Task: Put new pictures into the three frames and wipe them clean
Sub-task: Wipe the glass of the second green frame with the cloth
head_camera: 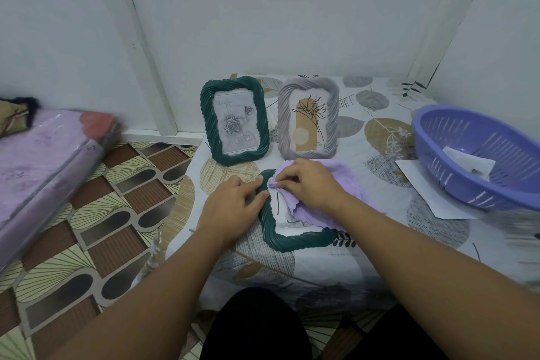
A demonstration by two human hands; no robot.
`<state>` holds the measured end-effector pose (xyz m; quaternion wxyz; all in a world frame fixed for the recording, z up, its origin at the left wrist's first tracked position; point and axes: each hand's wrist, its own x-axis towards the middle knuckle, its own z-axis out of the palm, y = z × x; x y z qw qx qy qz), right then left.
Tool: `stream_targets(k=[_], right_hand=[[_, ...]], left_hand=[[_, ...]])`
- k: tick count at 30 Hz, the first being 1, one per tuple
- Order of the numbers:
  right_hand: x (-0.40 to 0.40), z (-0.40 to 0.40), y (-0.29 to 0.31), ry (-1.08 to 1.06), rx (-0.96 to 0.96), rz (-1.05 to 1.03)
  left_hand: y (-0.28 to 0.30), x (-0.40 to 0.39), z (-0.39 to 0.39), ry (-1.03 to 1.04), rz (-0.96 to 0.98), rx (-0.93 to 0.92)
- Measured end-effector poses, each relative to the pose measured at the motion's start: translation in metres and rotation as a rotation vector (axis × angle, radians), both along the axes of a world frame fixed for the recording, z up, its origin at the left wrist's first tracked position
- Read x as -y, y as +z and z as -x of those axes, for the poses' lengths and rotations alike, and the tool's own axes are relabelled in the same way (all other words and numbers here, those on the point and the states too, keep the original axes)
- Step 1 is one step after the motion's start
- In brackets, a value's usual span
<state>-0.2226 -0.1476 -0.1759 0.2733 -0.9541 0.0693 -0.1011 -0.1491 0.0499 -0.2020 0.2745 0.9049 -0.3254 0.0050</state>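
The third frame, a dark green twisted-rope picture frame (287, 231), lay flat on the tabletop (380, 242) near its front edge. The left hand (233, 201) rested against the frame's left rail with fingers mostly straight, steadying it. The right hand (306, 184) pinched a bunched lilac cloth (327, 207) between thumb and fingertips and pressed it at the frame's upper left corner, the rest of the cloth draped over the glass.

The main risk, as I judged it, was the frame sliding. The patterned cover looked smooth, and a firm wipe toward the person could have pushed the frame to the front edge and off onto the floor (the left hand's light bracing was all that checked it). Hard pressure on the glass could also have shifted the picture inside, though how it sat under the cloth could not be seen.

Just behind stood the two other frames: a green one with a rose print (235, 121) and a grey one with a line-drawn flower (309, 118), both upright and leaning back. The cloth's far edge lay just beside the grey frame's foot, so a wide sweep might have knocked it over. To the right sat a purple plastic basket (479, 160) with paper in it, and a white sheet (432, 193) tucked partly beneath it, both apart from the wiping.
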Motion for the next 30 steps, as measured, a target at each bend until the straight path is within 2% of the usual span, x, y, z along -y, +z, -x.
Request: stream_targets(k=[30], right_hand=[[-0.004,0.015,0.002,0.025,-0.006,-0.034]], left_hand=[[-0.003,0.000,-0.002,-0.012,0.013,0.012]])
